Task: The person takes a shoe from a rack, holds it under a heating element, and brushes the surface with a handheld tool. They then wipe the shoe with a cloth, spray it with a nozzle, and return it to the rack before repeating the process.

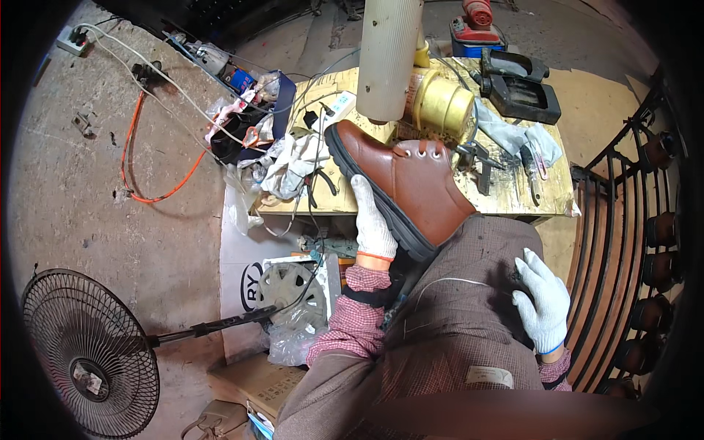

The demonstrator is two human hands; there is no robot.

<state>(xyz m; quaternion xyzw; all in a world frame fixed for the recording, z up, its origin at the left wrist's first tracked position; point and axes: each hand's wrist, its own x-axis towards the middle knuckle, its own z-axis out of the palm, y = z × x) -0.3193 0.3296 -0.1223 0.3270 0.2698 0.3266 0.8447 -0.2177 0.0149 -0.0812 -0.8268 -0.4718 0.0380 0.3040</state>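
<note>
A brown leather shoe (411,183) with a black sole and pale metal eyelets lies on its side, its toe pointing to the far left and its heel against my lap. My left hand (372,220), in a white knit glove, grips it along the sole; part of the fingers is hidden beneath it. My right hand (544,302), gloved the same way, rests by my thigh with fingers apart and nothing plainly held. Some small dark specks show near its fingertips. A thin white thread (447,280) crosses the brown apron (462,323) on my lap.
Just beyond the toe a ribbed white cylinder (389,59) hangs over the wooden bench (345,81). Yellow rolls (444,103), black moulds (522,99) and rags (293,169) lie there. A fan (92,352) stands left; a metal rack (609,257) with several shoes stands right.
</note>
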